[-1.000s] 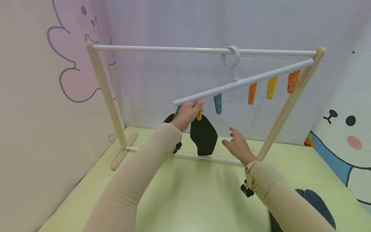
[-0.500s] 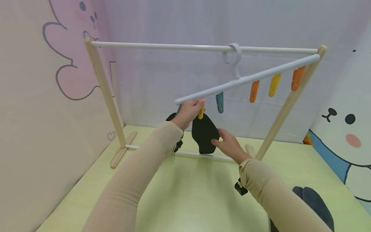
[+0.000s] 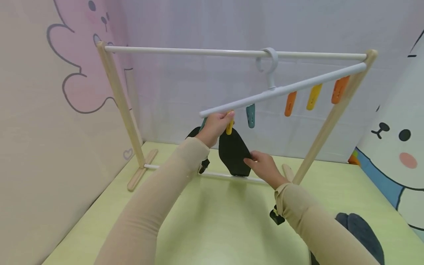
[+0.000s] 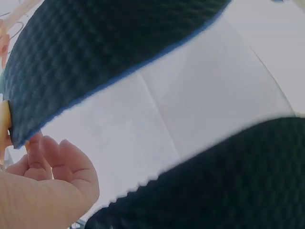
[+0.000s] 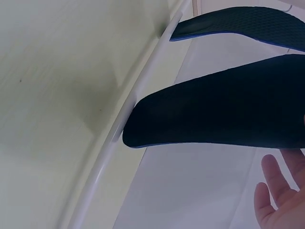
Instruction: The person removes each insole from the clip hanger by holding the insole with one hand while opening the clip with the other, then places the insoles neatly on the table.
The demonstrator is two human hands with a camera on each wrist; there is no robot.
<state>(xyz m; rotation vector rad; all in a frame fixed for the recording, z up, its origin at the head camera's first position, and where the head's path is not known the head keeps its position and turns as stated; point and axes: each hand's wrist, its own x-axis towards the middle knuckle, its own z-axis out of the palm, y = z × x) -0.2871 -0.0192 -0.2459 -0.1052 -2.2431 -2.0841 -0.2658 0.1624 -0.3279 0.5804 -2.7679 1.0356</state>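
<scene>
My left hand [image 3: 215,129] pinches a yellow clothes peg [image 3: 230,127] near the low left end of a tilted white hanger [image 3: 285,90]. A black insole [image 3: 233,152] with a thin blue edge hangs at this peg. My right hand [image 3: 265,168] pinches the insole's right edge, thumb in front and fingers behind. In the right wrist view its lower end overlaps the bottom rod [image 5: 102,160]. A second insole [image 5: 243,25] hangs to the left; in the head view, my left hand and sleeve partly cover it.
The hanger hooks over the top rod of a wooden-sided rack [image 3: 185,51]. A teal peg [image 3: 250,116], two orange pegs and another yellow peg [image 3: 314,97] hang from it. A dark grey padded item [image 3: 361,233] lies at the table's front right. Patterned walls stand left and right.
My right hand has moved left from open air to the insole and taken its edge. The insole's lower end has swung slightly right. My left hand stays at the yellow peg.
</scene>
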